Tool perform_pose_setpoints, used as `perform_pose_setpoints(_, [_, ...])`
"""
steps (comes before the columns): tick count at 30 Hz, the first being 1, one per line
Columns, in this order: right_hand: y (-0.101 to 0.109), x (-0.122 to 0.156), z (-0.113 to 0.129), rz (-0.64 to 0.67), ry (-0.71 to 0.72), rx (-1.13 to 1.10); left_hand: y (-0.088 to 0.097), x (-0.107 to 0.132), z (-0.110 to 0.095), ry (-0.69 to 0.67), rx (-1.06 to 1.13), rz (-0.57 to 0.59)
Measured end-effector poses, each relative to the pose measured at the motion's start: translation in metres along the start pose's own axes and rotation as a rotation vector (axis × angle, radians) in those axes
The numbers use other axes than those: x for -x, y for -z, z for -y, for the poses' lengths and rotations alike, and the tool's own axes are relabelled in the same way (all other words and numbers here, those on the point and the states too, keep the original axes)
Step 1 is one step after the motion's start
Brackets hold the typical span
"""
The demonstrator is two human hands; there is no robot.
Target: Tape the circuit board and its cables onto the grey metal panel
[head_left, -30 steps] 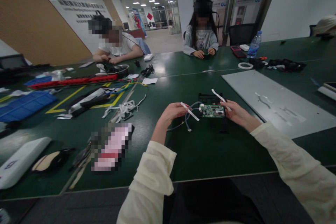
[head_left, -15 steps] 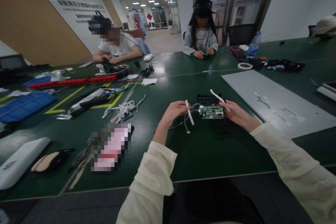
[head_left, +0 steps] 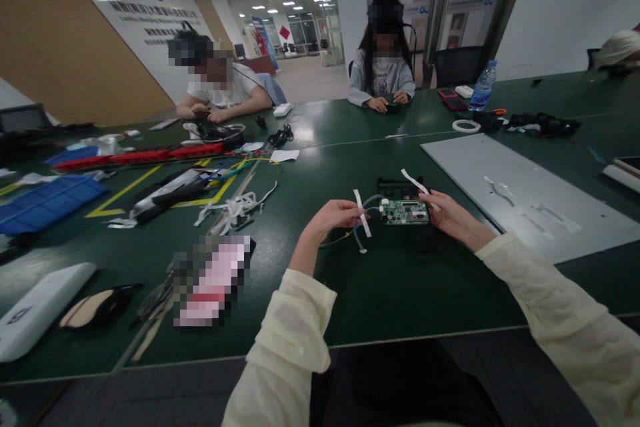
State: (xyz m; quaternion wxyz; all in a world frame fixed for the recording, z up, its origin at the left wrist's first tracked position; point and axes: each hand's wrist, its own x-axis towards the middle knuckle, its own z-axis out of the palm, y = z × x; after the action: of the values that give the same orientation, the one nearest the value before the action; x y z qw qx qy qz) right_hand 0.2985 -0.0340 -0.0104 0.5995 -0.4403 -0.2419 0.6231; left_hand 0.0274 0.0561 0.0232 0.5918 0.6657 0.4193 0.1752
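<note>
A green circuit board (head_left: 404,212) lies level over a black plastic frame (head_left: 393,185), in front of me. My right hand (head_left: 445,210) grips the board by its right end. A white strip (head_left: 413,181) slants up to the left from those fingers. To the left, my left hand (head_left: 340,215) is closed in a pinch on the grey cable (head_left: 357,230), which loops over to the board's left side. Across the cable at the fingertips is another white strip (head_left: 367,223). The cable's lower end carries a small white connector (head_left: 363,251).
A grey panel (head_left: 530,193) lies at right, a tape roll (head_left: 466,126) and water bottle (head_left: 483,87) beyond it. At left are tangled white strips (head_left: 237,210), a blurred pink item (head_left: 215,280), a mouse (head_left: 95,307) and a blue bin (head_left: 53,203). Two people sit opposite.
My left hand has dropped slightly, with its wrist more bent. The cable's lower end has shifted a little to the right. The board and my right hand have barely moved.
</note>
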Motion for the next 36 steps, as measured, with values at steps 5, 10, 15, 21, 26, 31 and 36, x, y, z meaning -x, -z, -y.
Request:
perform_pose_setpoints(5, [-0.001,0.001,0.001,0.002,-0.009,0.006,0.003,0.0,0.003,-0.012,-0.044,0.014])
perform_pose_setpoints(10, [-0.004,0.004,0.002,0.043,-0.005,0.01,0.007,-0.001,0.004,-0.013,-0.066,0.025])
perform_pose_setpoints(15, [-0.001,0.002,0.0,0.041,0.001,0.038,0.006,0.001,0.0,0.027,-0.02,0.023])
perform_pose_setpoints(21, [-0.005,0.003,-0.003,0.109,0.014,0.133,0.001,-0.001,-0.003,0.018,0.056,-0.135])
perform_pose_setpoints(26, [0.0,-0.003,-0.008,0.074,0.079,0.323,0.003,-0.007,0.004,-0.012,-0.002,-0.279])
perform_pose_setpoints(31, [0.031,-0.019,0.007,-0.223,0.401,0.768,0.005,-0.009,0.008,-0.044,-0.01,-0.311])
perform_pose_setpoints(36, [0.091,-0.025,0.048,-0.604,0.712,1.413,0.005,-0.009,0.008,-0.052,-0.034,-0.325])
